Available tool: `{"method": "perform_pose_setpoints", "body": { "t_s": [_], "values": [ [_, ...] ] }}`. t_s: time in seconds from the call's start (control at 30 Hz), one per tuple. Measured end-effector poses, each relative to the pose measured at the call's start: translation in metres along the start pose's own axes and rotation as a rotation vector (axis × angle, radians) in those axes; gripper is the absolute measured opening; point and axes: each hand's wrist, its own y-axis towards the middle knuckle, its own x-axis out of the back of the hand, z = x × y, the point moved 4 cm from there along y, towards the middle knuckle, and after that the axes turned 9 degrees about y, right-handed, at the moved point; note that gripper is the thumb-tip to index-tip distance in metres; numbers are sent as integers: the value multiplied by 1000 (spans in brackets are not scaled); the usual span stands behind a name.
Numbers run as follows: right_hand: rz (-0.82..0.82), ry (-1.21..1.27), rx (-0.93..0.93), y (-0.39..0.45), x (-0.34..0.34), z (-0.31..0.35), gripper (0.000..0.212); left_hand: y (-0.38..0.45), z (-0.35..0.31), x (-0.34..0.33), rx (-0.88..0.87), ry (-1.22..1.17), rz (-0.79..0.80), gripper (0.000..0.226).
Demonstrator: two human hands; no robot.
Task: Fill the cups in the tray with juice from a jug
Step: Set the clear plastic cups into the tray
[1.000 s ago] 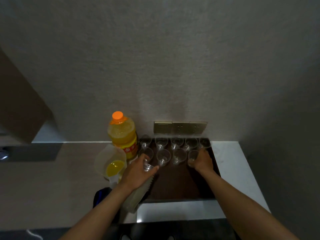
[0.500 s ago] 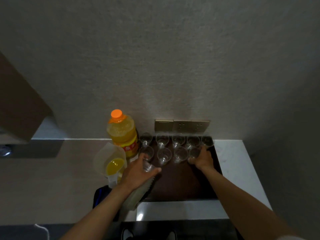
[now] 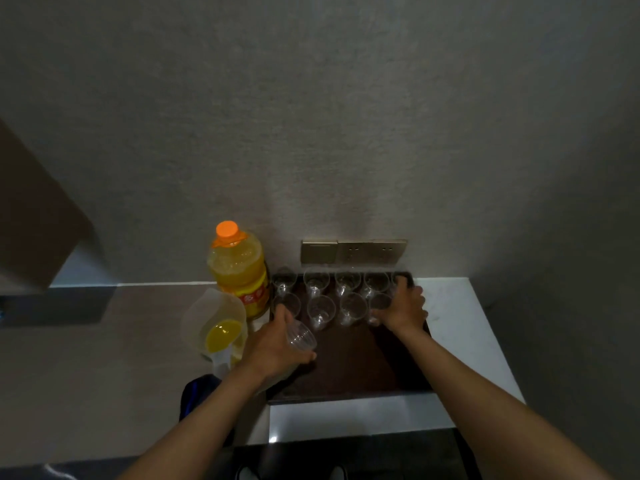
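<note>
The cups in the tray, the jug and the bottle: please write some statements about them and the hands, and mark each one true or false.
1. The cups in the tray already hold juice. False: they look clear and empty.
2. The jug holds some yellow juice. True.
3. The bottle has its orange cap on. True.
4. The left hand grips the jug. False: it holds a clear cup, lying tilted, over the tray.
5. The right hand is at the cups on the right side of the tray. True.
6. The jug stands inside the tray. False: it stands on the counter, left of the tray.
</note>
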Motion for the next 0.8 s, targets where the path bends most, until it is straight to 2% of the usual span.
{"method": "perform_pose_setpoints", "body": {
  "t_s": [0.03, 0.1, 0.17, 0.2, 0.3, 0.37, 0.43, 0.63, 0.8],
  "values": [
    [-16, 3, 54, -6, 3, 10, 90, -1, -1, 1, -16, -7, -4, 75],
    [52, 81, 137, -16, 2, 30, 59, -3, -3, 4, -47, -12, -22, 69],
    [243, 247, 158, -29, -2, 50, 32, -5, -9, 8, -74, -19, -33, 63],
    [378, 344, 123, -38, -5, 60, 27, -6, -11, 10, -84, -19, -37, 62],
    [813, 425, -23, -69, -18, 82, 55, -7, -15, 16, -112, 12, -59, 62],
    [939, 344, -27, -81, -24, 88, 70, -7, -17, 18, -140, 18, -74, 64],
    [930, 309, 1, -85, -26, 94, 70, -6, -18, 21, -159, 31, -100, 66],
    [867, 276, 44, -83, -21, 101, 47, -2, -20, 21, -186, 75, -127, 67],
    [727, 374, 34, -72, -2, 94, 38, 0, -13, 22, -144, 55, -110, 68]
  ]
}}
